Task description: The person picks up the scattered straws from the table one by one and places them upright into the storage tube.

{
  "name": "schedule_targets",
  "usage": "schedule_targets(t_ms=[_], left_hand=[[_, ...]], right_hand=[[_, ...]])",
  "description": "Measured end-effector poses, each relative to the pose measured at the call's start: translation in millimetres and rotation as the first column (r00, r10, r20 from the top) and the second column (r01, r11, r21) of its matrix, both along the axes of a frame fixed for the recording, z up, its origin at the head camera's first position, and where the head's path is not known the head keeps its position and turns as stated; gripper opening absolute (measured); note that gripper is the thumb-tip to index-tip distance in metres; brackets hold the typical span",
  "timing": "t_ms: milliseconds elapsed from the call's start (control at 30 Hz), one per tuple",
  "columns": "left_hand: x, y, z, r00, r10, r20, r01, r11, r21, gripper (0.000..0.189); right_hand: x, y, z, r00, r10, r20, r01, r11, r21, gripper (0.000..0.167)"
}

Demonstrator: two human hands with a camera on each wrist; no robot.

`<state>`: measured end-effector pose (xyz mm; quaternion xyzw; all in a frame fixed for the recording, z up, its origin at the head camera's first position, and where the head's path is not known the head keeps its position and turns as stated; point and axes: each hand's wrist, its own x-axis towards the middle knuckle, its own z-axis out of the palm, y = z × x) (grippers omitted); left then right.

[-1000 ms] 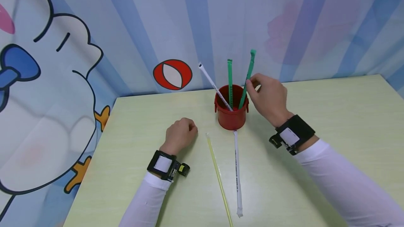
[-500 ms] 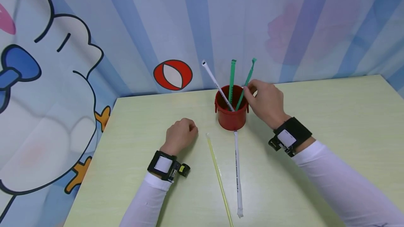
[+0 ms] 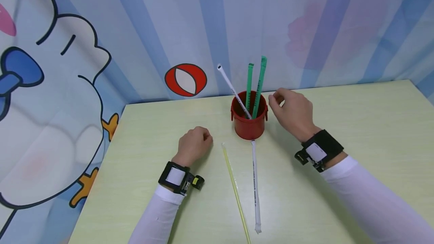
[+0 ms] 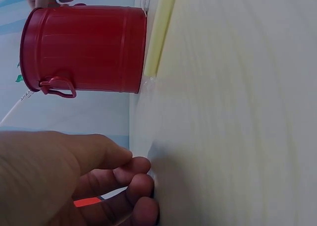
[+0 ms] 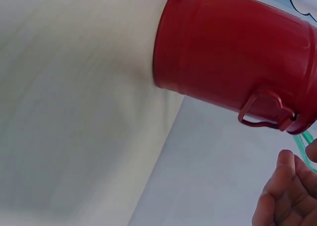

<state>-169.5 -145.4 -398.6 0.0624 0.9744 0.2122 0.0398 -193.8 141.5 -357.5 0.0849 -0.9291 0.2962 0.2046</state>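
Nearest, a yellow straw (image 3: 234, 187) lies on the counter (image 3: 142, 183) near the left hand (image 3: 192, 144), its fingers loosely curled around nothing. Farther off, the right hand (image 3: 294, 111), apparently empty-fingered though cropped at the wrist view, hangs just beside the red bucket (image 3: 249, 128), apart from the rightmost green straw (image 3: 260, 80) leaning inside.

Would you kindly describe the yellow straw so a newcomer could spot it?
On the pale table stands a red bucket. On its near side, closest to the left hand, lies the yellow straw, its colour setting it apart from the white straw beside it.
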Motion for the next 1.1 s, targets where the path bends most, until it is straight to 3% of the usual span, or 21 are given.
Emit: schedule_targets(t_ms=[333,667,1100], left_hand=[[0.8,0.8,-0.5,1.0,0.007,0.008,-0.007,1.0,-0.005,0.019],[0.2,1.8,-1.3,1.0,-0.001,0.011,0.001,1.0,-0.012,0.019],[1.1,2.9,0.5,1.0,-0.005,0.001,0.005,1.0,-0.022,0.02]], right_hand=[[18.1,24,-6.9,0.992,0.002,0.123,-0.007,0.999,0.039,0.024],[32.5,36,-18.8,0.954,0.037,0.297,-0.051,0.998,0.04,0.022],[37.7,42,-32.0,0.949,0.045,0.311,-0.053,0.998,0.017,0.022]])
